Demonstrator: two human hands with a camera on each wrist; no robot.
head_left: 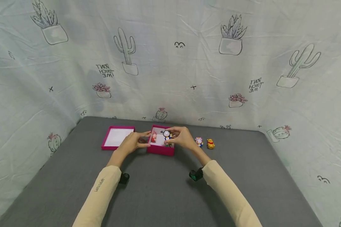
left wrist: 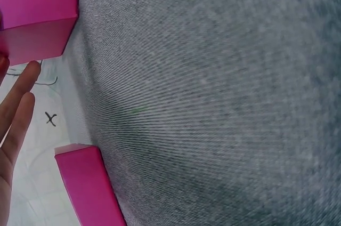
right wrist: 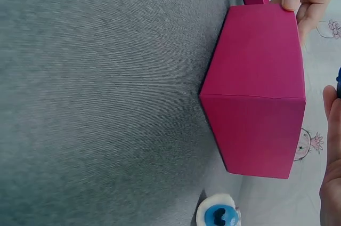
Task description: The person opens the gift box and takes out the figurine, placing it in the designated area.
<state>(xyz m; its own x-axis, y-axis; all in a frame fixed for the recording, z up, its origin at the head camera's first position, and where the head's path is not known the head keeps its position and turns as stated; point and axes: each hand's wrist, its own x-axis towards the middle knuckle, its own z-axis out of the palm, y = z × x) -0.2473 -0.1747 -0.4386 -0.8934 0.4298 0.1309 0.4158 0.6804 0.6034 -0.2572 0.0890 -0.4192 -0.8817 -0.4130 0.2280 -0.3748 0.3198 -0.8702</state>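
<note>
A bright pink box with a white inside stands without its lid near the far side of the table. My left hand holds the box at its left wall, the thumb on the front corner rim. Over the right half of the box, my right hand pinches a small blue-and-white toy figurine between thumb and fingers. Inside, a red-and-pink figurine sits by the left wall. Something green shows low beside the front right corner, partly hidden by my right hand.
The shallow pink lid lies left of the box, white inside up. To the right stand a pink, white and blue figurine and a yellow bear figurine in red. Patterned cloth hangs behind the grey table.
</note>
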